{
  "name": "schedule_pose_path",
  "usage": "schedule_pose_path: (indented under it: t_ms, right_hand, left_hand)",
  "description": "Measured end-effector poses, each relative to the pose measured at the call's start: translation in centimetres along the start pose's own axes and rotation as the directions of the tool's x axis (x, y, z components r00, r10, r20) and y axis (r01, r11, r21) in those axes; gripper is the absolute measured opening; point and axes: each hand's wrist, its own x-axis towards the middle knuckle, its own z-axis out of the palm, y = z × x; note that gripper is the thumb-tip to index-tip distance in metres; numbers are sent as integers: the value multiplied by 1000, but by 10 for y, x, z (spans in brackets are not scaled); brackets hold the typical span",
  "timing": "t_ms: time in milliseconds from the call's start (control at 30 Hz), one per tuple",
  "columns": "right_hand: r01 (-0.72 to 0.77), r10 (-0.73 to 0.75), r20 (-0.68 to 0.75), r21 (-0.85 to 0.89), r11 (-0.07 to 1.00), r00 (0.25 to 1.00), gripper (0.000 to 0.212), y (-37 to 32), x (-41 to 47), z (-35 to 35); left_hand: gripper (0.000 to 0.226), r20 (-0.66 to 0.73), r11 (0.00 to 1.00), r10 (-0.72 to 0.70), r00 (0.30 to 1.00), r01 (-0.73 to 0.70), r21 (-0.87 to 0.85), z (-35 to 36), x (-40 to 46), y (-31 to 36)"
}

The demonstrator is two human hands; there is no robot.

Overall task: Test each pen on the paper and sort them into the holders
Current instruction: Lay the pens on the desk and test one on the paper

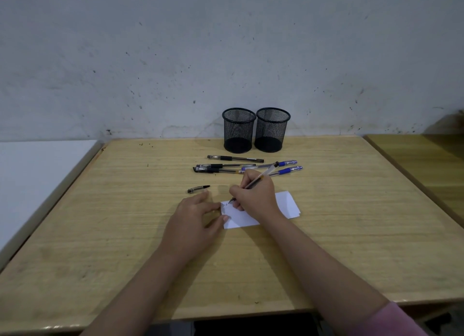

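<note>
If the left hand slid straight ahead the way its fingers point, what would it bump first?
Probably the loose pen cap, lying just beyond the left hand; its fingertips point roughly that way, though the exact line is uncertain.

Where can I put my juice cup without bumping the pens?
Bare desk lies left of the left hand, and right of the paper. It's crowded between the mesh holders and paper: pens and a cap.

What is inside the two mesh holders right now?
Through the mesh, the left holder and the right holder show no pens; only their dark bases are visible. The untested pens lie on the table in front.
</note>
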Motion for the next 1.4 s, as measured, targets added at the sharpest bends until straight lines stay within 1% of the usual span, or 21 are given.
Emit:
schedule_pose_path:
  t_ms: [167,633,767,900,967,1067,1167,1233,1300,1333,1400]
  right_hand:
    - [11,-11,1,-33,999,1000,33,0,0,1]
    - [12,-13,-66,-17,1000,998,37,2,0,0]
    - [27,-29,-50,-41,999,998,37,3,1,0]
    - [22,-25,-65,-44,999,998,36,4,1,1]
    - [1,-1,-73,-7,1000,997,36,4,1,0]
    - [-49,64,-90,158,986,994,32,2,2,-4]
    - [-79,118,-107,319,945,987,34,2,2,-4]
    - [-91,130,-93,343,935,987,31,2,3,-3]
    - [-95,125,-68,343,935,990,24,2,2,-4]
    - [-95,125,-64,344,934,990,21,2,2,-5]
    - [-89,124,-70,370,925,990,20,0,1,-8]
  left_hand:
    - [37,3,1000,1,1000,-1,10,0,0,0]
    - [38,-17,1000,3,1000,-3,-1,0,0,0]
    - [38,-17,1000,1,1000,-1,3,1,0,0]
    - [37,-28,1000,6,1000,-7,-4,1,-1,0]
    - [36,-30,1000,17,999,-17,1,2,-1,-1]
    - [36,-44,999,32,999,-31,30,4,1,-2]
    - [38,-130,998,66,989,-64,16,0,6,-3]
    - [42,-223,995,100,970,-91,50,-5,15,-4]
    - [39,-287,992,94,953,-65,111,-10,25,-5]
    - [39,-285,989,71,956,-30,143,-12,30,-7]
    - [39,-214,979,-20,977,63,196,-15,39,-12]
